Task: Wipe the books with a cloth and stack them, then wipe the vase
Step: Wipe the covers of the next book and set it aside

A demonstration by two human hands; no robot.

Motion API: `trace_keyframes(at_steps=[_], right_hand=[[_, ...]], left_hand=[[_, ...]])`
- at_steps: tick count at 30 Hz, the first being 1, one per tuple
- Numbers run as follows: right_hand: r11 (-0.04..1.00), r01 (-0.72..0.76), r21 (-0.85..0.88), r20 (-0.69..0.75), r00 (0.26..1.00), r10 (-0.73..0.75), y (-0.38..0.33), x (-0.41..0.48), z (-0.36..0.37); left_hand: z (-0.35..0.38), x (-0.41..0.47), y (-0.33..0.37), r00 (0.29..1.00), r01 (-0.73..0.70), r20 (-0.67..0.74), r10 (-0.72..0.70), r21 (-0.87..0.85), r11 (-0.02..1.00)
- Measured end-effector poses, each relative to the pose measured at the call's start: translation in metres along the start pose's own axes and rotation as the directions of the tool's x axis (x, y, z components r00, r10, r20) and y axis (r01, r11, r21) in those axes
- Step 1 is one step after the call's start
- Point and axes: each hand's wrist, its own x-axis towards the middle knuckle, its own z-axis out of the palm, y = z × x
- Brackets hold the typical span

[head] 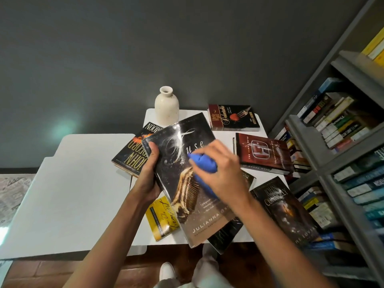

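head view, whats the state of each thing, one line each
Fuse book, closed, held tilted
blue cloth, bunched, pressed on the Fuse book's cover
left hand, grips the Fuse book's edge
right hand, grips the blue cloth
vase, upright, untouched
yellow book, closed, flat, partly under the Fuse book
Delectable book, closed, flat

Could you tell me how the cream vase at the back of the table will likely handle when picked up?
The vase looks like matte ceramic, so it is probably rigid, fairly heavy for its size and breakable if dropped. Its wide body under a narrow neck suggests it stands steadily, and the matte surface should not be slippery.
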Motion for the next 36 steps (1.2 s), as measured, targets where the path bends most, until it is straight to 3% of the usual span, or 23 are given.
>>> trace_keyframes(at_steps=[3, 6, 8, 12, 14, 19, 25, 30, 34, 36], right_hand=[[0.999, 0.025, 0.047, 0.105, 0.994, -0.030, 0.000, -0.016, 0.002], [0.993, -0.117, 0.024, -0.075, 0.990, 0.119, 0.018, 0.007, -0.009], [0.991, -0.130, 0.018, -0.156, 0.979, 0.131, 0.019, 0.016, -0.012], [1.000, 0.019, 0.012, 0.074, 0.997, -0.020, -0.008, -0.014, 0.002], [0.999, 0.038, 0.030, 0.124, 0.991, -0.042, -0.008, -0.020, 0.004], [0.992, -0.126, 0.006, -0.121, 0.985, 0.126, 0.013, 0.010, -0.011], [1.000, 0.000, -0.003, 0.109, 0.994, 0.000, -0.007, -0.022, 0.001], [0.990, -0.138, 0.000, -0.089, 0.987, 0.137, 0.007, 0.005, -0.007], [0.998, -0.001, -0.060, 0.102, 0.995, 0.007, -0.017, -0.012, 0.002], [0.999, -0.005, -0.047, 0.122, 0.992, 0.010, -0.013, -0.009, 0.002]], left_hand=[[-0.004, -0.002, 0.002, 0.999, 0.025, 0.022, -0.025, 0.023, 0.999], [-0.002, -0.005, 0.002, 0.998, 0.043, 0.034, -0.044, 0.026, 0.999], [0.001, -0.005, 0.001, 0.999, 0.034, 0.040, -0.035, 0.009, 0.999], [0.002, -0.002, 0.004, 0.999, 0.041, 0.029, -0.042, 0.033, 0.999], [0.001, -0.002, 0.006, 0.997, 0.051, 0.047, -0.054, 0.066, 0.997], [0.006, -0.003, 0.004, 0.998, 0.024, 0.061, -0.028, 0.068, 0.997], [0.009, 0.000, 0.005, 0.997, 0.040, 0.063, -0.046, 0.100, 0.994], [0.011, 0.002, 0.003, 0.999, 0.015, 0.028, -0.018, 0.107, 0.994], [0.014, 0.000, 0.006, 0.999, 0.019, 0.040, -0.026, 0.152, 0.988], [0.012, 0.000, 0.006, 0.999, 0.027, 0.023, -0.032, 0.178, 0.984]])
